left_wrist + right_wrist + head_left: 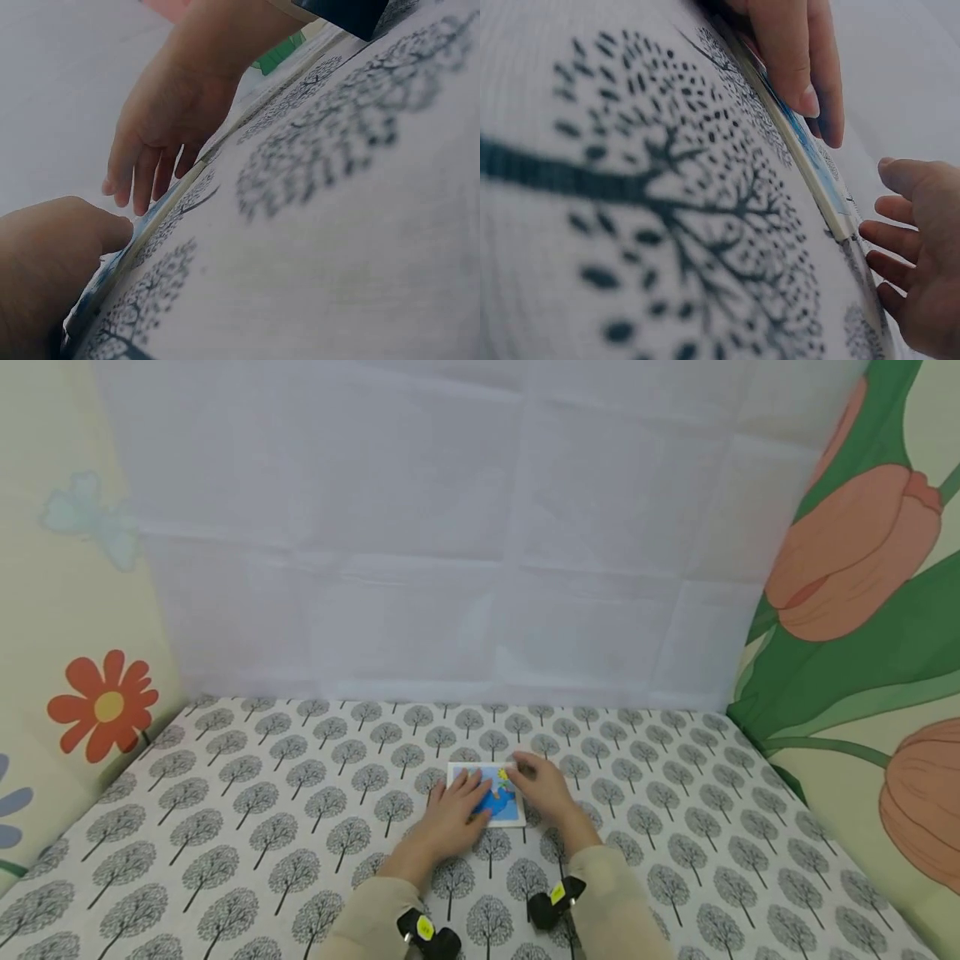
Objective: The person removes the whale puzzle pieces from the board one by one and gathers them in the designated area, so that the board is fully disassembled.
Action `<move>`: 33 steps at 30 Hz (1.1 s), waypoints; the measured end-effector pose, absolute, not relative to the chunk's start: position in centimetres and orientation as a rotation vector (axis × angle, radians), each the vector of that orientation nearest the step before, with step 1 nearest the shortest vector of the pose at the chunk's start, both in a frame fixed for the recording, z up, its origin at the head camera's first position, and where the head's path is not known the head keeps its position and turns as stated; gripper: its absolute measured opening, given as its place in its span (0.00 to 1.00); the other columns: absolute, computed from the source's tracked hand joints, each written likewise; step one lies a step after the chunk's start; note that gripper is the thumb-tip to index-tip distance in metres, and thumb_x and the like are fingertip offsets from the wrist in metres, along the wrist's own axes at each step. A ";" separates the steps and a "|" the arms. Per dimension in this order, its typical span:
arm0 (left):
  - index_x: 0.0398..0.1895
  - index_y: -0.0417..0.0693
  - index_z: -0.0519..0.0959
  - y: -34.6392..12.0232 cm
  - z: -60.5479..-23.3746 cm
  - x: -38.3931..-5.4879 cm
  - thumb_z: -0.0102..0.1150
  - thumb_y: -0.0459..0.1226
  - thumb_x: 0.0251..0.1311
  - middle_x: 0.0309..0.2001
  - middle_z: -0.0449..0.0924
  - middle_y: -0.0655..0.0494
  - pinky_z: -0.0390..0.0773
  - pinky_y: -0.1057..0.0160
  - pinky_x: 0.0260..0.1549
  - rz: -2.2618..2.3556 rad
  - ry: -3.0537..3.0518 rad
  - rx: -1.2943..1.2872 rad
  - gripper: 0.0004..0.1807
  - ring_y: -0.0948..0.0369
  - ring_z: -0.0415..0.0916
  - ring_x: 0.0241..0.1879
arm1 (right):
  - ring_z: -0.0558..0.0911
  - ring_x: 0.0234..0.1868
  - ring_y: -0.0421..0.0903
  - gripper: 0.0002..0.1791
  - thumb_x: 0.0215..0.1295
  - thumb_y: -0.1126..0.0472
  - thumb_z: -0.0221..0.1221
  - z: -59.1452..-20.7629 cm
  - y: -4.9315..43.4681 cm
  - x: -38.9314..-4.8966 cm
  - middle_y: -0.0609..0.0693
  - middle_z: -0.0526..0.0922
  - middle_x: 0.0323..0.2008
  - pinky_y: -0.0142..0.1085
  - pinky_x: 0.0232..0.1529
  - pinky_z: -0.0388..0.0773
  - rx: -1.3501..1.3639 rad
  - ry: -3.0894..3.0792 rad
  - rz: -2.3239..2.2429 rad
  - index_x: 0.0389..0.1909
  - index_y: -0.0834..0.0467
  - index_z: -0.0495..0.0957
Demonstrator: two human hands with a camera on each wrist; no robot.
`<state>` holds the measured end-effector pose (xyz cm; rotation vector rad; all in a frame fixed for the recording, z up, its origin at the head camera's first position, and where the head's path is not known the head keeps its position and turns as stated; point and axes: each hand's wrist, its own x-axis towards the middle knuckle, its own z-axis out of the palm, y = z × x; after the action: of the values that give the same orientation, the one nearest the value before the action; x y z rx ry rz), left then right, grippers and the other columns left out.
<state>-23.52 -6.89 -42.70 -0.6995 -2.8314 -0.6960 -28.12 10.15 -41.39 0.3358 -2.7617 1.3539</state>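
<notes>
A thin picture board (pixel 510 811) with a white border and a blue picture with a yellow detail lies on the tree-print cloth. My left hand (pixel 452 817) rests over its left part, fingers extended across the picture. At the upper right corner is my right hand (pixel 542 788), its fingers loosely bent and its fingertips at the board's edge. In the left wrist view, the right hand (pixel 176 112) reaches down to the board with nothing visible in its grasp. From the right wrist, the board's pale side edge (pixel 817 187) shows beside the right hand's spread fingers (pixel 892 236).
The cloth (pixel 300 827) with printed trees covers the table. A white sheet (pixel 450 543) hangs behind it. Flower-patterned walls (pixel 847 560) stand at both sides. Black wrist devices (pixel 555 902) sit at the beige sleeves (pixel 622 902).
</notes>
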 end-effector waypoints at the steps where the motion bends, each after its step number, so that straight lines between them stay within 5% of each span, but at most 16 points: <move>1: 0.60 0.43 0.61 -6.9 -42.6 -23.5 0.44 0.43 0.60 0.62 0.54 0.45 0.41 0.41 0.55 -0.687 -2.839 -0.707 0.26 0.47 0.45 0.62 | 0.65 0.55 0.51 0.23 0.59 0.52 0.53 -41.5 10.2 -28.2 0.55 0.71 0.52 0.45 0.57 0.57 0.328 -2.759 1.369 0.53 0.60 0.69; 33: 0.59 0.52 0.65 -6.9 -42.7 -23.1 0.39 0.43 0.63 0.62 0.55 0.47 0.44 0.40 0.54 -0.513 -2.850 -0.833 0.21 0.46 0.44 0.62 | 0.70 0.50 0.50 0.09 0.52 0.65 0.57 -42.7 9.8 -28.7 0.52 0.76 0.45 0.45 0.54 0.61 0.297 -2.706 1.180 0.35 0.57 0.78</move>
<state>-23.12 -6.93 -42.71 -0.8332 -2.8503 -0.5125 -28.69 9.78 -42.70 0.2968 -2.7061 1.1799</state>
